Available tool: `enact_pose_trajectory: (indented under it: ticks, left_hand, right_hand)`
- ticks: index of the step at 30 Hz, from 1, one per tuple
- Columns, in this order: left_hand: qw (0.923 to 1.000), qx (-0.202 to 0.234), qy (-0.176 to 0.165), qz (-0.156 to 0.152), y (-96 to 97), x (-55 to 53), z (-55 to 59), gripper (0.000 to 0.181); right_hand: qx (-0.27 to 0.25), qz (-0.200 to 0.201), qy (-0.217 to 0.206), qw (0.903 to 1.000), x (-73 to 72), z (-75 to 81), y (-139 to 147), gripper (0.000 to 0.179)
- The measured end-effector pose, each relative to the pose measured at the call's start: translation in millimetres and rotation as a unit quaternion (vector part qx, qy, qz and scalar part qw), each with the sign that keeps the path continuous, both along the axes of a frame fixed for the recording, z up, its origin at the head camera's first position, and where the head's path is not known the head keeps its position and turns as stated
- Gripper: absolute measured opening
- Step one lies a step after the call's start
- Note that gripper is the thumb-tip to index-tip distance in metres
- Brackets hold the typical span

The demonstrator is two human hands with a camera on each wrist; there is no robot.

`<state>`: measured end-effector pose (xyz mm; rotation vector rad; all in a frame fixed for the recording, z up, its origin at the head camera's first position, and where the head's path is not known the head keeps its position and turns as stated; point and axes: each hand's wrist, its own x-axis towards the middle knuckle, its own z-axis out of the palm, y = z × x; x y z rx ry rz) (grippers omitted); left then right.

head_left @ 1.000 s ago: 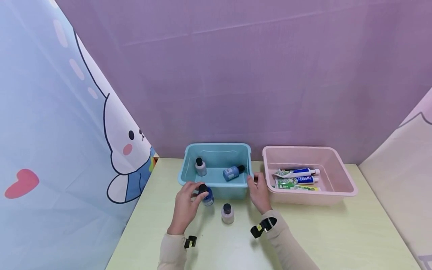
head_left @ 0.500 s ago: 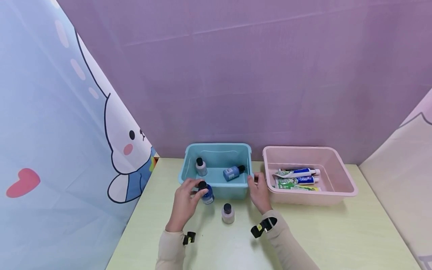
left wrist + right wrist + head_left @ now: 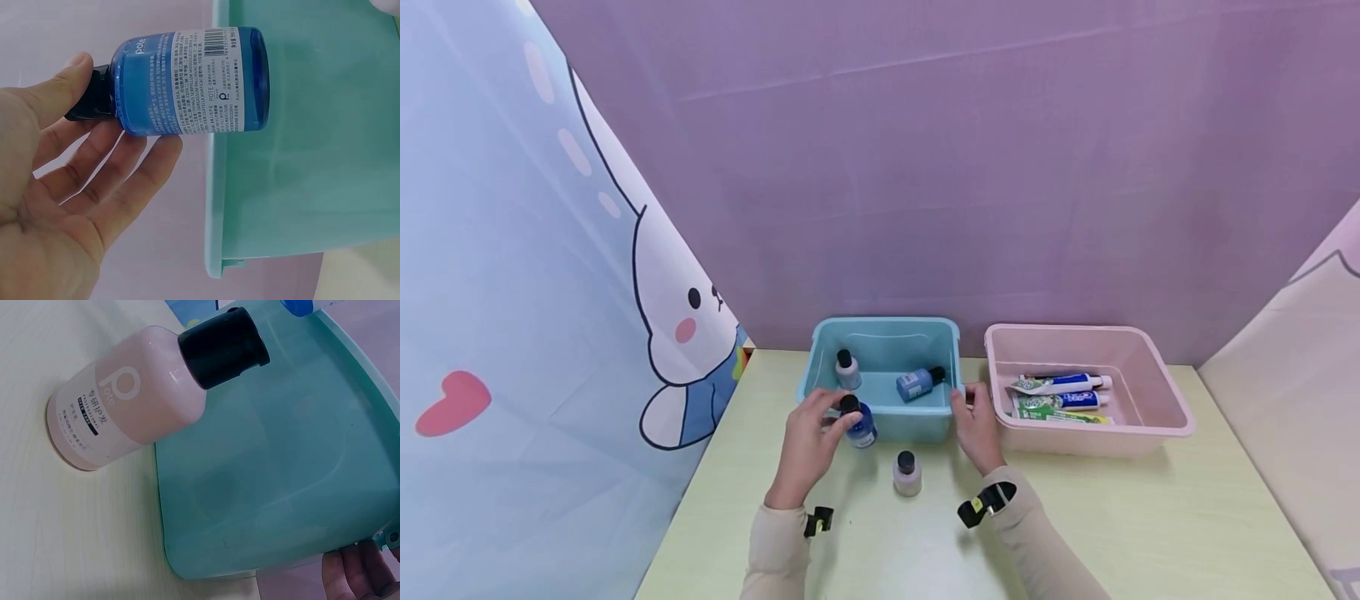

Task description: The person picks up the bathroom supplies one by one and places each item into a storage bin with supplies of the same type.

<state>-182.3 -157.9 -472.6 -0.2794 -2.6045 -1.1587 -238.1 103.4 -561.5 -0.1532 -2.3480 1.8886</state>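
Note:
My left hand (image 3: 806, 443) pinches the black cap of a small blue bottle (image 3: 187, 81) between thumb and fingers. The bottle hangs just in front of the teal bin (image 3: 887, 422), its base pointing down. At the bin's front right corner, my right hand (image 3: 976, 425) grips the rim; in the right wrist view only some of its fingertips (image 3: 351, 575) show. Inside the bin, a pale pink bottle (image 3: 847, 373) stands upright and another blue bottle (image 3: 914, 384) lies on its side. A second pink bottle (image 3: 128, 397) with a black cap stands on the table before the bin.
To the right of the teal bin stands a larger pink bin (image 3: 1093, 437) with several toothpaste tubes (image 3: 1060, 400) in it. Behind both bins rises a purple cloth (image 3: 925, 167). The pale table (image 3: 880, 558) extends toward the front.
My left hand has lifted the blue bottle slightly, up toward the teal bin's front rim. The right hand stays at the bin's corner, and the other bottles have not moved.

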Motion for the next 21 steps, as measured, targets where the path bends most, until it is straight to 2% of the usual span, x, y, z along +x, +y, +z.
enact_pose_trajectory:
  ticks: [11, 16, 21]
  left_hand:
    - [0.9996, 0.012, 0.021, -0.015, -0.3, -2.0, 8.8, 0.032]
    - [0.9991, 0.009, 0.035, -0.020, -1.0, -2.6, 12.6, 0.034]
    - [0.9992, 0.006, 0.034, -0.020, -0.7, -3.4, 17.3, 0.034]
  right_hand:
    - [0.004, 0.001, -0.006, 1.0000, -0.7, -0.2, 0, 0.035]
    - [0.009, -0.010, 0.011, 0.9998, -0.7, 0.6, -2, 0.031]
    - [0.012, -0.019, 0.022, 0.9995, -1.0, 0.7, -3, 0.028]
